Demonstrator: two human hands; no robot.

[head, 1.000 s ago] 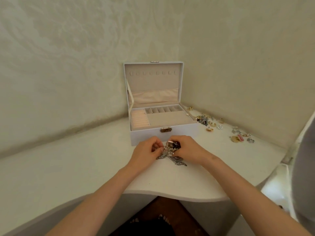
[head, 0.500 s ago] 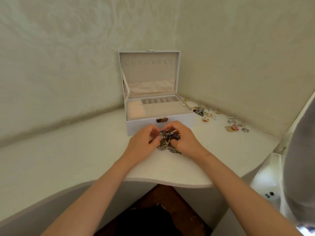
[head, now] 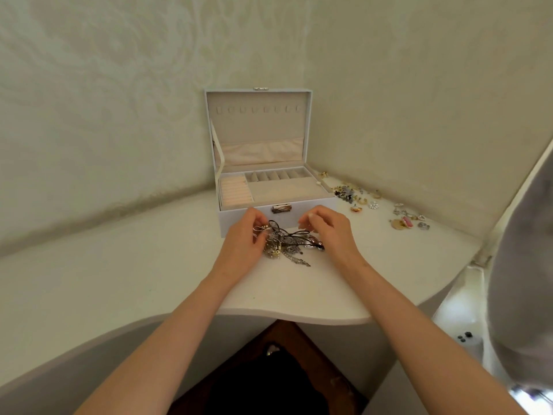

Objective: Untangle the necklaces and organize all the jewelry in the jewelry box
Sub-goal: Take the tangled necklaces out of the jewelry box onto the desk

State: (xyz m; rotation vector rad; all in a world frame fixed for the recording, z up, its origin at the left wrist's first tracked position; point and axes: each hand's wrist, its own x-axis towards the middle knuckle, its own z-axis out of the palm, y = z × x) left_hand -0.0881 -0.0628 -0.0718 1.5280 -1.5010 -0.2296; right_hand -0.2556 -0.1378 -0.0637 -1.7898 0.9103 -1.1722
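Here, at the frame's centre, a tangled clump of necklaces [head: 284,242] on the white table [head: 119,265], just in front of the jewelry box [head: 269,202]. Left hand [head: 244,239] at the clump's left edge, fingertips [head: 260,224] curled in and pinched narrowly on a silvery piece at the top of the tangle. Right hand [head: 327,230] at the clump's right side, fingers bent and drawn together near a thin dark cord [head: 294,233] that loops out of the pile; whether the cord is actually pinched, impossible to tell from this angle. Silver chain ends trailing toward the lower right of the clump, flat on the table.

Behind the hands, the box standing open, lid [head: 258,127] upright against the wall corner, a row of small hooks along the top of its lining and a gathered pocket lower down. Inside the base, ring rolls at the left, a row of small compartments along the back, one larger flat section in front. Metal clasp [head: 281,208] on the front wall, between the two hands in the picture.

To the right of the box, in the middle right of the frame, loose small jewelry [head: 359,197] scattered along the wall, and further right another small group [head: 408,220] with a round gold piece and something pink. Both groups well apart from the hands.
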